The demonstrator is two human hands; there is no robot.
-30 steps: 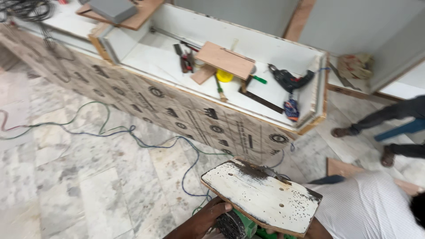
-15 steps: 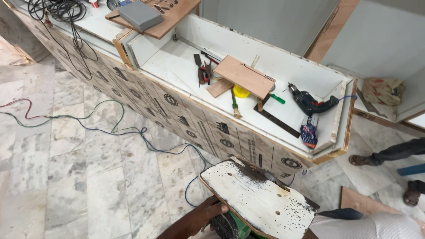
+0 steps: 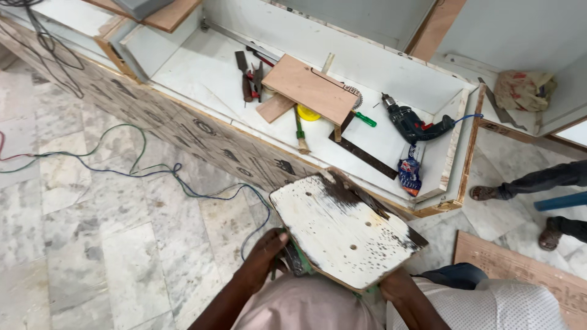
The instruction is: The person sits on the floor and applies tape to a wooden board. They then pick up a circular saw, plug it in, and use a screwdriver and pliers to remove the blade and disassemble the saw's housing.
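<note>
A white, paint-flecked board [image 3: 345, 229] with small holes and a dark scorched corner sits flat in front of me, close to my body. Under its near left edge is a green and black power tool [image 3: 295, 260]. My left hand [image 3: 269, 247] is closed around that tool. My right hand [image 3: 396, 285] reaches under the board's near right edge; only the wrist shows and the fingers are hidden.
A long white cabinet [image 3: 455, 143] lies open-side-up ahead, holding a plywood piece [image 3: 309, 88], pliers [image 3: 251, 76], a screwdriver [image 3: 365, 118], a teal drill [image 3: 413, 125] and a steel square [image 3: 364, 153]. Cables [image 3: 153, 174] trail over the marble floor. Another person's sandalled feet [image 3: 489, 193] stand at the right.
The view has swung left and closer, so the board and cabinet look larger. My hands stay at the board and tool.
</note>
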